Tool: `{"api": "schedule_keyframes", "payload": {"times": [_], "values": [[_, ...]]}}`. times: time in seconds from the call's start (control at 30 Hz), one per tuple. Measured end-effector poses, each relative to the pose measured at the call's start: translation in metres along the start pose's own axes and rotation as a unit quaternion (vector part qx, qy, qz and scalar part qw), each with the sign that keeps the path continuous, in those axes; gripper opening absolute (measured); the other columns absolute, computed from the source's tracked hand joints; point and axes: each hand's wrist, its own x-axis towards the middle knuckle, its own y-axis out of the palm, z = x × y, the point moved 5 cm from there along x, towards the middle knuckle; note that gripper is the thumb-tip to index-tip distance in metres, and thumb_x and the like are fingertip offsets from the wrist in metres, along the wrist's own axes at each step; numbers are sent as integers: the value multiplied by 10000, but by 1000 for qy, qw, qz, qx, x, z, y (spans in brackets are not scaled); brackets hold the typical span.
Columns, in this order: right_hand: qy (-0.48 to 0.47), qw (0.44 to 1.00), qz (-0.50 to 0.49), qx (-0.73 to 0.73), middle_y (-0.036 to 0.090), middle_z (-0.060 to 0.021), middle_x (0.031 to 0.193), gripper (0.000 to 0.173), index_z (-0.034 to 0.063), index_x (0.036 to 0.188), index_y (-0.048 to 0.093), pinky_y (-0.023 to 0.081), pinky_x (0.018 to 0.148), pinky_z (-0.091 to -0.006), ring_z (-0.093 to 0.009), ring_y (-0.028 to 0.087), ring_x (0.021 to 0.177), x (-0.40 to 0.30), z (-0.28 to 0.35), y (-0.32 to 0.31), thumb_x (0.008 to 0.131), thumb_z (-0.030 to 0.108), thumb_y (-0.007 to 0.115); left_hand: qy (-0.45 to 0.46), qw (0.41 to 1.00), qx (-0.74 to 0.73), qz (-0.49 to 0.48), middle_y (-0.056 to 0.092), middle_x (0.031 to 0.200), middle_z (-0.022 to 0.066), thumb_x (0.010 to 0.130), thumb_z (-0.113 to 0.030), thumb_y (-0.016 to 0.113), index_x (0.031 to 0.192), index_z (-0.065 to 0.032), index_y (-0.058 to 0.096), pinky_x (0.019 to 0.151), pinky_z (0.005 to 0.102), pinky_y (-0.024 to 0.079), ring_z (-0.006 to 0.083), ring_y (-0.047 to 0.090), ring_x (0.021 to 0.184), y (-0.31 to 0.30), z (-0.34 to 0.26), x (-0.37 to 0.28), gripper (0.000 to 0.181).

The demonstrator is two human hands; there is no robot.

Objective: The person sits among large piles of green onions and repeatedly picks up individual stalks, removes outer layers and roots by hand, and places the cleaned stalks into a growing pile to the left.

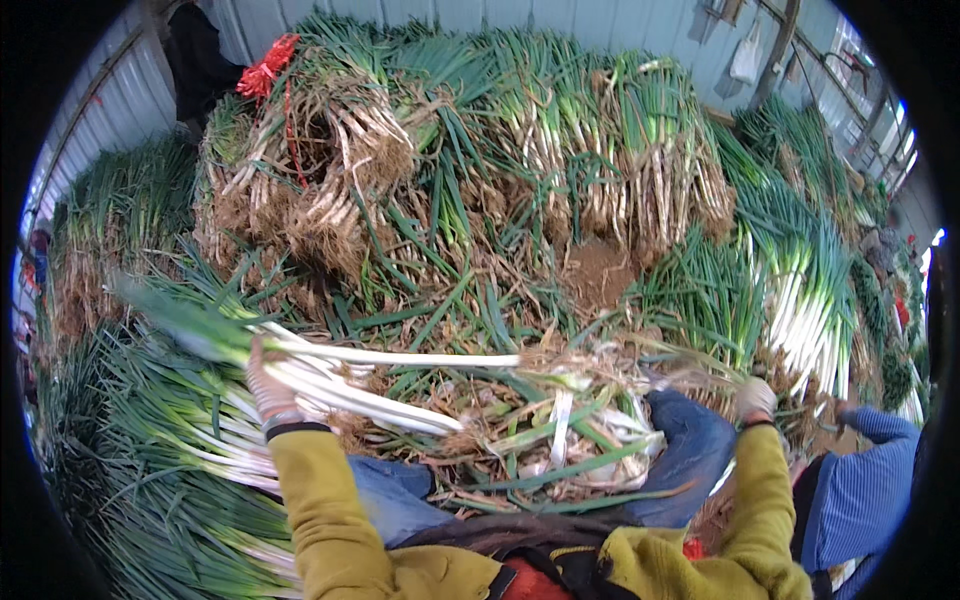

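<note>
Gloved, my left hand (270, 379) is closed around several green onion stalks (360, 394), held above the heap at the left. Their white stems point right, with roots at the ends; the green tops are blurred by motion at the far left. My right hand (754, 399), also gloved, is out to the right beside my knee, with blurred, stringy leaf strips (694, 356) at its fingers; its grip is not clear. Between my legs lie peeled onion leaves and skins (585, 450), with a white strip across them. Cleaned green onions (225, 450) are piled on my left.
Bundles of unpeeled green onions with rooty ends (660, 187) are stacked against the metal wall (495, 15). Red plastic ribbon (270, 67) lies on the left bundle. White-stemmed onions (806, 322) stand at the right, near a co-worker in a blue striped sleeve (862, 487).
</note>
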Motion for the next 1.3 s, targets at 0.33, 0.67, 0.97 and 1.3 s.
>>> {"api": "schedule_keyframes", "payload": {"times": [0.33,0.67,0.97,1.3], "values": [[-403,860,260,176,581,-316,1231,806,-33,1337,457,454,994,-433,-421,583,1151,-73,263,-12,774,479,723,39,996,-1,83,620,747,61,801,-431,764,1020,-51,635,709,359,519,186,601,731,28,15,-22,458],[-466,736,403,282,659,-178,965,521,-33,1249,518,495,801,-366,-251,615,910,-209,379,21,907,345,623,-114,959,-140,220,667,907,68,790,-328,802,1140,-30,606,641,266,561,148,628,689,76,56,-68,500],[-434,817,168,341,641,-240,829,338,19,1161,466,502,592,-457,-367,666,719,-268,369,-17,917,190,627,-206,943,-170,199,698,974,119,831,-232,766,1127,-31,634,788,422,577,251,673,843,76,134,-98,382],[-484,714,335,379,631,-264,1123,534,-27,1326,445,498,902,-390,-368,637,1054,-286,366,18,902,228,644,11,941,-94,324,680,996,144,808,-216,763,1141,-12,591,828,423,586,284,685,883,85,-82,-89,427]]}}
